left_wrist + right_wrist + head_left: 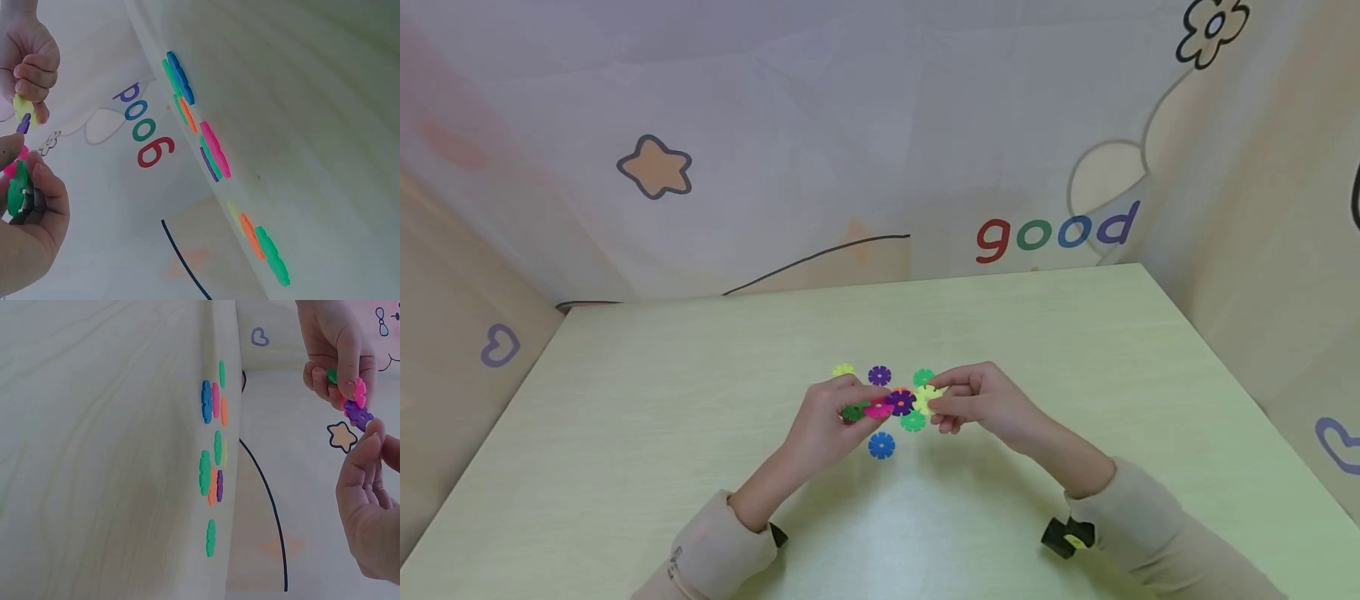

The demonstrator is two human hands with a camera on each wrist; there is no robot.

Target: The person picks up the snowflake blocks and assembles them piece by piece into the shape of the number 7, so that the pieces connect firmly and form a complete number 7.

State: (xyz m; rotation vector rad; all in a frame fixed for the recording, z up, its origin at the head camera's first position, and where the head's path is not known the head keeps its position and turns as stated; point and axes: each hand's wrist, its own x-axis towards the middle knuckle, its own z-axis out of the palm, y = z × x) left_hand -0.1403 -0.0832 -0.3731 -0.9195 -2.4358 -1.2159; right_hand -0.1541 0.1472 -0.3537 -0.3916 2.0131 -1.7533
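head view: above a pale wood-grained table, the left hand grasps a row of green, pink and purple flower-shaped plastic discs; the right hand pinches a yellow flower-shaped plastic disc at its purple end; the step in hand appears to be joining this piece; left wrist view: yellow and purple meet edge to edge, engagement uncertain; the next move likely calls for aligned notches and a firm push; right wrist view: the right fingers hide the joint; loose multicoloured plastic discs lie on the table, apparently obstructing nothing.
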